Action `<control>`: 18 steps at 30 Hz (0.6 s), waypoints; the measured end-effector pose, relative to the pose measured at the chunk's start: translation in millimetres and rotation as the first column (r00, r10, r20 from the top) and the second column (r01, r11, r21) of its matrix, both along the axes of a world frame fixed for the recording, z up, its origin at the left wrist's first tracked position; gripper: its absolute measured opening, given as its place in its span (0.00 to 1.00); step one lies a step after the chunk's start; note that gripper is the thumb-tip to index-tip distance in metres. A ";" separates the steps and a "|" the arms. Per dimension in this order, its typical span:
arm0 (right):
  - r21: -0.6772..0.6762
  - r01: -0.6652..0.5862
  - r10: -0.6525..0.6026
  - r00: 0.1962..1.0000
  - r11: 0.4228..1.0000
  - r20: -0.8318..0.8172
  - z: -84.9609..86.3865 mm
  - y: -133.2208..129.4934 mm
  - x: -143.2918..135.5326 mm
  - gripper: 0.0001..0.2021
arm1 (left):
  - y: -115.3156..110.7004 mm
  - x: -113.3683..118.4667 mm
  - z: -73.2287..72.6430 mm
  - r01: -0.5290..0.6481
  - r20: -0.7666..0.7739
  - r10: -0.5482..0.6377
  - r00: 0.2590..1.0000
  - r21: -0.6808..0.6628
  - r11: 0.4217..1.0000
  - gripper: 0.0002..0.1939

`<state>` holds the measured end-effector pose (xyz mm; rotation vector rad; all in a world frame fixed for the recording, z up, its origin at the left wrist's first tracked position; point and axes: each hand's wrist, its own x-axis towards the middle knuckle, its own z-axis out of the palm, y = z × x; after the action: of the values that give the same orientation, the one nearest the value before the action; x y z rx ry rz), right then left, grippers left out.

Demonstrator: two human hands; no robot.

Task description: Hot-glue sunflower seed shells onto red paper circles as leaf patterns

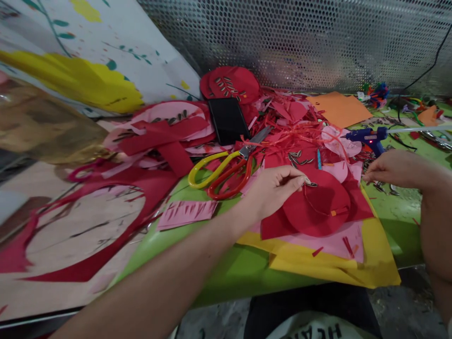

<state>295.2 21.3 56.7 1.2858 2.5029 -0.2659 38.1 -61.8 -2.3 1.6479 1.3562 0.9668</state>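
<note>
At five o'clock, low in my view, I see a pale, off-white top with dark, blocky capital letters printed on it, partly cut off by the edge. Just above it lies dark cloth over the lap, close to black and plain. The left forearm, coming in from seven o'clock, is bare and slender, with one tiny speck on it. The right forearm, toward four o'clock, is bare too, as are both hands.
</note>
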 end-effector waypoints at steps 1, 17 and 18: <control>-0.009 0.021 -0.021 1.000 1.000 0.018 1.8 -0.9 -0.8 0.20 | 0.0 -0.2 -0.4 -0.011 -0.006 0.011 1.000 0.007 1.000 0.10; 0.166 0.402 -0.415 0.908 0.901 0.057 -7.1 51.3 63.9 0.32 | -0.8 -13.2 0.3 -0.026 -0.051 0.028 0.998 0.056 0.998 0.11; 0.154 0.375 -0.377 0.926 0.914 -0.016 -12.8 55.9 65.1 0.32 | -1.0 -13.7 -0.3 -0.006 -0.054 0.009 0.998 0.058 0.998 0.11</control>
<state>360.3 77.2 43.8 1.8261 2.2832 -0.1486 24.4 -62.8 -2.6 1.7249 1.3832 0.9807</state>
